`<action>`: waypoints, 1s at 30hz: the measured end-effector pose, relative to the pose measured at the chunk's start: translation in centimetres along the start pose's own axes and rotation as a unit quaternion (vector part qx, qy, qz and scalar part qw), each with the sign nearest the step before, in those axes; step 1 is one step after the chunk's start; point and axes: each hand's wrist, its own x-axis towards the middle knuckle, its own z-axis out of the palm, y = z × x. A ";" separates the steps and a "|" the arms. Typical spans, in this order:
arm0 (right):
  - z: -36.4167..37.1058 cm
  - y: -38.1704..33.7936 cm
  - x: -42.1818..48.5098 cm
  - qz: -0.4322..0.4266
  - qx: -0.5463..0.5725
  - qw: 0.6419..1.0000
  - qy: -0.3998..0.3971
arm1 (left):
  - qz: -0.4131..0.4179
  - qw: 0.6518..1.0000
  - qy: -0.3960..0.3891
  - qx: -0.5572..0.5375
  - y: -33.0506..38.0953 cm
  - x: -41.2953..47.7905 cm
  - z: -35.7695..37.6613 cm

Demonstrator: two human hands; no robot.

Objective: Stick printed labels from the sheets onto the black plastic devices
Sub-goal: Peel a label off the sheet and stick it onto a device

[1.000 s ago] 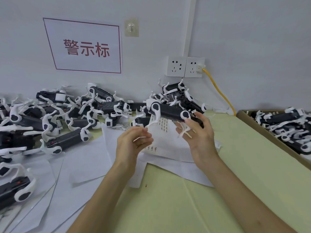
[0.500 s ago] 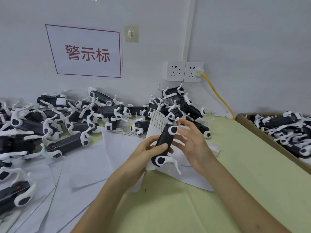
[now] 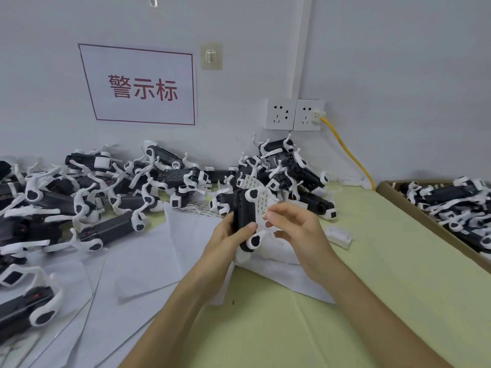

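The fingers [image 3: 271,216] of my right hand [image 3: 296,229] were drawn narrow, pinching a small printed label [image 3: 263,213] at the near edge of the label sheet [image 3: 259,199]. I could not tell whether it was already free of the backing. I judged it featherlight, limp and tacky on one side. It was best taken by a bare corner with a light touch, so that it would not curl onto itself or cling to my skin.

My left hand [image 3: 225,236] was wrapped round the black device [image 3: 245,216], thumb across its near face. It held the device roughly upright above the worktop [image 3: 372,274], with the sheet just behind and seemingly caught in the same grip. The device looked light, stiff and smooth-sided. I reckoned the body was the place to hold it, since its thin white arms [image 3: 252,194] seemed springy and likely to snag.

Further out, white backing papers [image 3: 138,261] lay to the left. A heap of devices [image 3: 119,181] sat against the far wall, and a small white tray [image 3: 338,235] lay just right of my hands. A cardboard box [image 3: 398,199] at the far right held more devices.
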 end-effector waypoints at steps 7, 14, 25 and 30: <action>0.5 0.2 -0.2 -0.001 -0.009 1.000 0.019 | 0.013 1.000 -0.012 0.023 -0.5 -0.3 0.8; 0.5 0.2 -0.2 -0.020 -0.036 0.998 0.047 | 0.043 0.996 -0.020 0.081 -0.8 -0.3 0.9; 0.4 0.3 -0.1 -0.030 -0.042 0.997 0.053 | 0.080 0.988 -0.004 0.130 -1.1 -0.3 1.1; 0.4 0.3 0.0 -0.028 -0.043 0.997 0.057 | 0.085 0.986 0.000 0.143 -1.0 -0.3 1.2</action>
